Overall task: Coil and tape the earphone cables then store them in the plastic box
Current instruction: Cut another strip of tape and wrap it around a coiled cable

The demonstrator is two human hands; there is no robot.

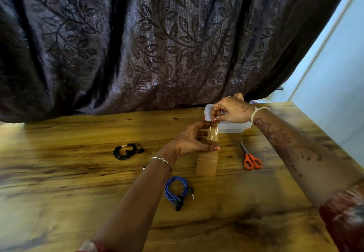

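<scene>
Black earphone cable (126,151): coiled into a loop, bound by a pale band at its far side, lying flat at centre-left of the table, plug pointing left.

Blue earphone cable (176,189): coiled, lying flat nearer the viewer, black earbuds at the near end, plug to the right.

Brown tape roll (208,163): upright, edge toward the viewer, between the two coils and the box. The left hand (189,139) grips it; the right hand (230,111) pinches its top edge.

Plastic box (234,128): translucent, rectangular, far right of the table, partly hidden behind the right hand.
</scene>
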